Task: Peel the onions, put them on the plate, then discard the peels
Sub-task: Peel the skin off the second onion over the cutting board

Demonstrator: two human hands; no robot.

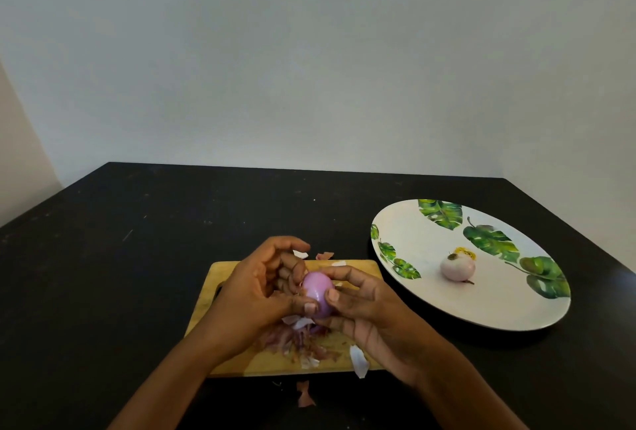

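Head view only. Gripping a red onion (318, 290) with both hands, just above the middle of a wooden cutting board (223, 273). Left hand (261, 288) curled round the onion's left side, thumb pressed on its near face. Right hand (364, 305) pinching the right side, thumb on front, forefinger over the top. Neither hand spread open, nothing else held. Looks smooth, glossy purple, so probably nearly peeled; far side hidden by fingers, cannot tell about leftover skin there.

On the right, on a leaf-print plate (430, 305): one peeled onion (457, 268), pale, near the plate's middle. Judged as one onion done, second almost done. No further unpeeled onions in sight.

On the near part of the board: heap of peels (299, 348), plus a white scrap (359, 360) hanging over the near edge. A few more scraps at the far edge, and one pink scrap (304, 395) on the dark table (137, 240) near the board.

Left to do: finish this onion, plate it, gather and bin all the peels. No bin visible.
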